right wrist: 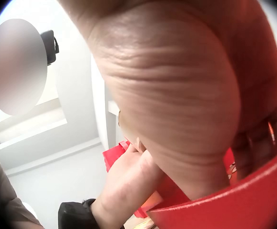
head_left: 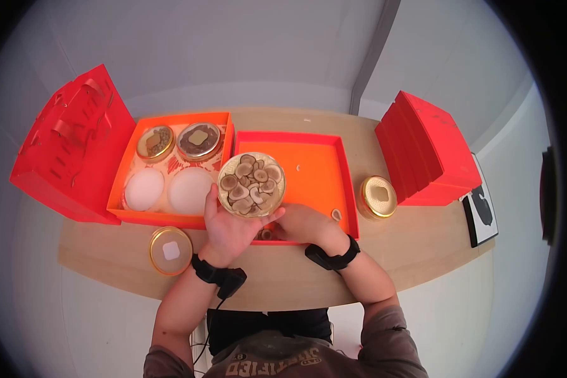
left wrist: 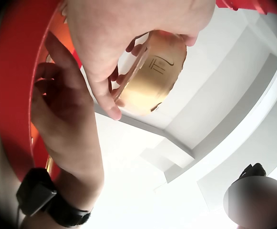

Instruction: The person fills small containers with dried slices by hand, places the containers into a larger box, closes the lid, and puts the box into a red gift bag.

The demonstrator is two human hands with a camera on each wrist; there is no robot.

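Note:
My left hand (head_left: 229,228) holds a round clear jar (head_left: 282,183) from below, fingers and thumb around its side. Dark-rimmed dried slices (head_left: 253,183) fill it to the top, and its mouth is uncovered. In the left wrist view the jar's gold side (left wrist: 152,78) shows dark lettering. My right hand (head_left: 305,225) reaches down inside the front wall of a shallow red box with an orange inside (head_left: 315,170). A few loose slices (head_left: 267,234) lie by its fingers, and another slice (head_left: 336,215) sits near the right wall. Whether its fingers pinch a slice, I cannot tell.
Left of the shallow box is an orange box (head_left: 164,220) with two lidded jars (head_left: 198,140) and two round white recesses (head_left: 145,189). A gold-rimmed lid (head_left: 171,251) lies in front. Red bags (head_left: 75,145) and a red box (head_left: 428,151) flank them; a gold-lidded jar (head_left: 378,197) stands right.

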